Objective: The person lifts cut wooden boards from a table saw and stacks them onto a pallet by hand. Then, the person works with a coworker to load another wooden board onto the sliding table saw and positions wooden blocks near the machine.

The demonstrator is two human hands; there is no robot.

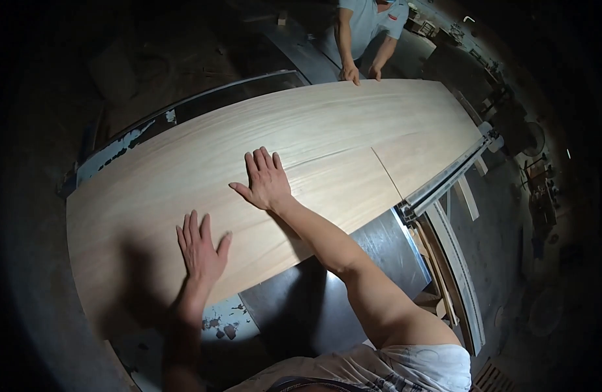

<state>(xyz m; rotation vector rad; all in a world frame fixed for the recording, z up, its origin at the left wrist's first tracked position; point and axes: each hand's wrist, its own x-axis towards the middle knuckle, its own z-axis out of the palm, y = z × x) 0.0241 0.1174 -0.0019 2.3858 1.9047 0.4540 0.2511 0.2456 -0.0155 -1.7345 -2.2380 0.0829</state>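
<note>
Pale wooden veneer sheet (327, 137) lies on the saw table; left hand (200, 248) and right hand (267, 179) press flat, open, near edge.

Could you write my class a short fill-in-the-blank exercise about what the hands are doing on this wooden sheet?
1. The left hand and right hand both lie ____ on the wooden sheet, fingers spread.
2. The hand placed farther up the sheet is the ____ one.
3. At the far edge, a co-worker's hands number ____.

Missing words: flat; right; two
</note>
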